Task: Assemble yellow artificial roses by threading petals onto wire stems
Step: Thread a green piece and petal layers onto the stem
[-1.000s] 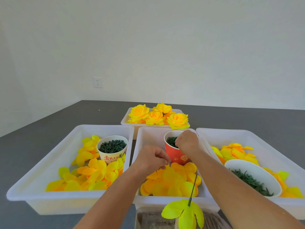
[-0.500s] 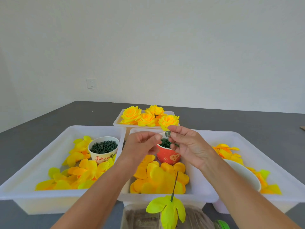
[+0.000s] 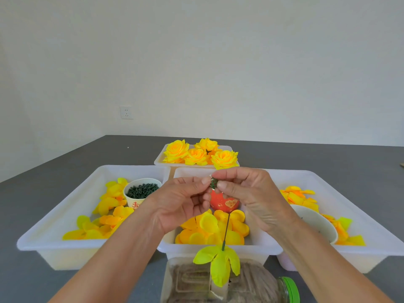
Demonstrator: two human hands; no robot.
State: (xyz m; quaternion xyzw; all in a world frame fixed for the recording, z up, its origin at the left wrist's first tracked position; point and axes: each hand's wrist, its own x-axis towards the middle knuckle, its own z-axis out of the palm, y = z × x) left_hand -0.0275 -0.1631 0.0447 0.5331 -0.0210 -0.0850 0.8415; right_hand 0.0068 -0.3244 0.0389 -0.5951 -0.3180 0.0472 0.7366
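A person's two bare hands meet at chest height above a grey bench [image 3: 54, 204]. The left hand [image 3: 181, 206] and the right hand [image 3: 251, 197] each pinch, with thumb and forefinger, a small dark green fitting [image 3: 213, 183] held between them; the other fingers are loosely curled. Which hand carries more of the hold cannot be told.

Just below the hands, a thin green wire stem [image 3: 226, 232] stands nearly upright, tilted slightly to the right at its top. Its tip lies under the left hand, near the red cup [image 3: 225, 203], so the fitting sits above and a little left of it. A lime-green petal cluster [image 3: 218, 263] is already threaded at the stem's base, which rises from a clear jar [image 3: 251, 285] lying on the bench.

The likely next move is straight down along the stem's length. Open air surrounds the stem; the middle tray [image 3: 258, 248] of loose yellow petals [image 3: 209, 228] lies behind it. Side trays and a far tray of finished roses [image 3: 196, 154] stand well apart
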